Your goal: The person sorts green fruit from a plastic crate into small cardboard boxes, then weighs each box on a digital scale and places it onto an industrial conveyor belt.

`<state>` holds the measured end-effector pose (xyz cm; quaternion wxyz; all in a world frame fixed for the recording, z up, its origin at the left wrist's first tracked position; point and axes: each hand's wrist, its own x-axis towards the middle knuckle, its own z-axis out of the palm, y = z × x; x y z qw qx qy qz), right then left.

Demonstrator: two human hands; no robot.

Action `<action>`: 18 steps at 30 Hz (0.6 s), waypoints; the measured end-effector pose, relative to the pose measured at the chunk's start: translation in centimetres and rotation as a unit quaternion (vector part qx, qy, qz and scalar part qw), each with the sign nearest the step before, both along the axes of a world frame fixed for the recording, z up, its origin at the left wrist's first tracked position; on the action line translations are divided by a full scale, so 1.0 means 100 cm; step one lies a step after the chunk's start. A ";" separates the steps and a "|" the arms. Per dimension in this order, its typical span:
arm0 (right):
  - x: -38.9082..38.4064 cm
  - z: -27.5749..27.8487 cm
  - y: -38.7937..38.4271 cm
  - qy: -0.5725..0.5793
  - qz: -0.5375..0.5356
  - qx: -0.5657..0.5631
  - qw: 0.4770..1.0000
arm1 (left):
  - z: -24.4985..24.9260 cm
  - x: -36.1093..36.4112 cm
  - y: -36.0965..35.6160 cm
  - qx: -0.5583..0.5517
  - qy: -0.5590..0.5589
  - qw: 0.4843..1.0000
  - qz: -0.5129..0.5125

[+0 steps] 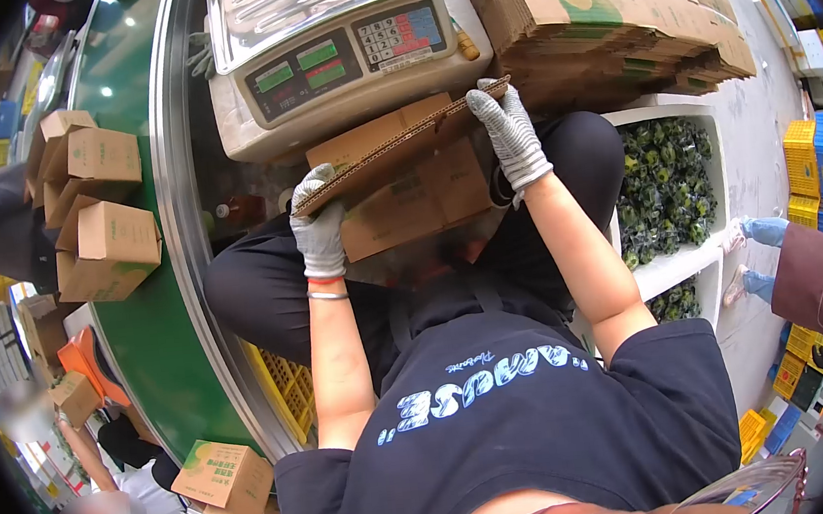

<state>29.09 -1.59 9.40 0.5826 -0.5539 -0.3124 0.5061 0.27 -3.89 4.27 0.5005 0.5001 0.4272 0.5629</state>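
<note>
Both my hands wear grey-and-white striped gloves. Between them a brown cardboard carton (416, 202) is held over my lap, its corrugated edge running slantwise up to the right. My left hand (317, 224) is closed around the lower left end of that edge. At the upper right end, my right hand (511, 136) grips the cardboard with its fingers over the edge. Just beyond the carton stands a digital weighing scale (344, 65) with a metal pan and lit displays.
Stacks of flattened cartons (596, 11) stand at the right of the scale. White foam boxes (715, 168) hold dark green packed produce. On the left, a green conveyor belt (147, 342) carries formed cartons (109, 248). Other people are at both sides, and yellow crates (281, 388) stand below the belt.
</note>
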 end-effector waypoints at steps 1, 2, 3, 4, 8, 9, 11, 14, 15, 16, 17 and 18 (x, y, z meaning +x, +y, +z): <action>0.009 -0.002 -0.002 0.028 0.023 -0.015 0.999 | 0.016 0.008 -0.005 -0.016 -0.038 0.999 -0.016; 0.019 -0.005 -0.006 0.056 0.044 -0.030 0.997 | 0.033 0.016 -0.013 -0.032 -0.076 0.996 -0.033; 0.028 -0.007 -0.009 0.085 0.068 -0.046 0.993 | 0.043 0.020 -0.021 -0.050 -0.113 0.991 -0.047; 0.034 0.015 -0.015 0.032 0.114 -0.085 0.989 | 0.044 0.022 -0.027 -0.054 -0.069 0.994 -0.058; 0.038 0.034 -0.026 0.000 0.286 -0.028 0.958 | 0.055 0.039 -0.047 -0.051 0.032 0.996 -0.059; 0.032 0.036 -0.028 -0.083 0.341 -0.014 0.936 | 0.040 0.040 -0.057 -0.081 0.042 0.994 -0.055; 0.024 0.035 -0.032 -0.207 0.328 0.006 0.922 | 0.071 0.071 -0.056 -0.052 0.045 0.998 0.003; 0.022 0.024 -0.029 -0.278 0.254 -0.010 0.926 | 0.066 0.068 -0.043 0.207 0.313 0.927 0.010; 0.018 0.027 -0.030 -0.288 0.247 -0.023 0.925 | 0.083 0.064 -0.035 0.248 0.483 0.837 -0.067; 0.018 0.029 -0.031 -0.300 0.240 -0.035 0.923 | 0.080 0.059 -0.031 0.255 0.495 0.823 -0.109; 0.018 0.026 -0.035 -0.325 0.199 -0.014 0.925 | 0.076 0.053 -0.029 0.261 0.507 0.808 -0.149; 0.015 0.023 -0.040 -0.350 0.157 0.007 0.924 | 0.083 0.051 -0.025 0.242 0.501 0.813 -0.169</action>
